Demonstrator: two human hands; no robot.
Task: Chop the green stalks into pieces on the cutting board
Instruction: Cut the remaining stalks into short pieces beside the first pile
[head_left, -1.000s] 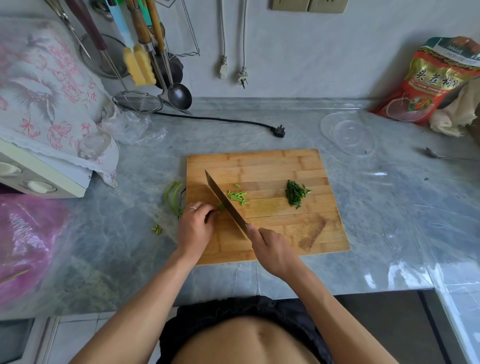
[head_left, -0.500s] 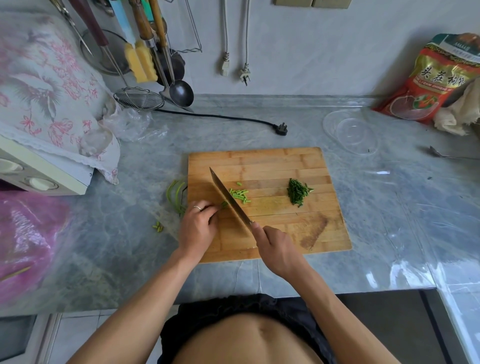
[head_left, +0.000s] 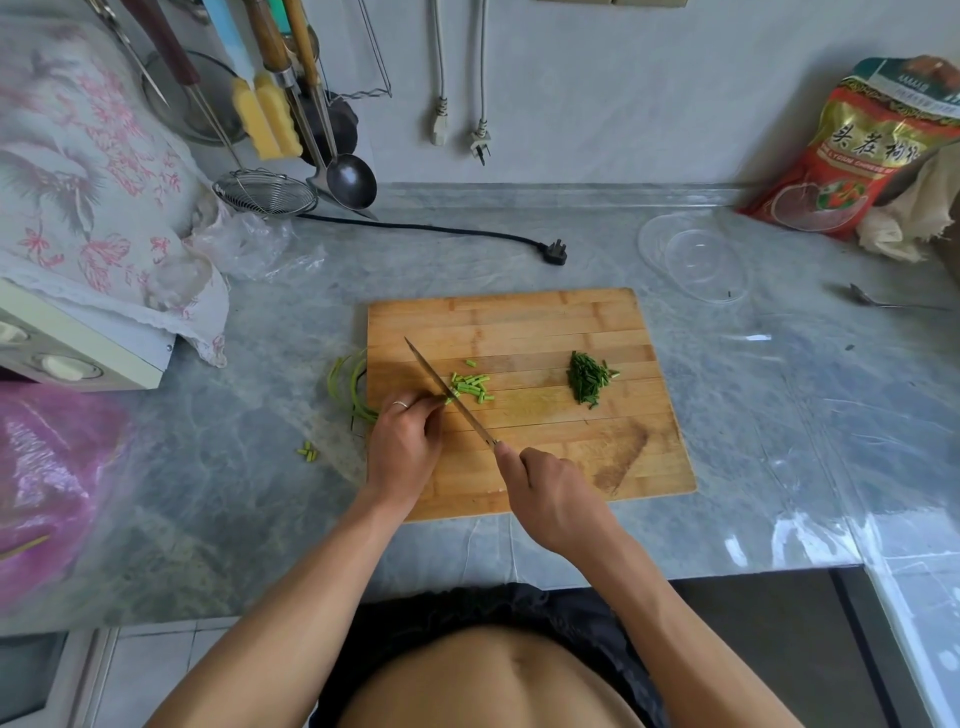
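Left hand (head_left: 404, 446) pinched the green stalks (head_left: 349, 385) at the cutting board (head_left: 524, 322) left edge, tails curling onto the desk (head_left: 270, 415). Right hand (head_left: 556, 501) was wrapped round the knife (head_left: 449, 397). Risk: blade beside the fingertips (a slip nicks them). Cut pieces (head_left: 471, 387) may roll off; open room lay rightward.

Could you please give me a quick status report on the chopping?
Right hand grips knife, blade on cutting board. Left hand pins green stalks at the blade. Cut pieces beside it. Nothing in the way.
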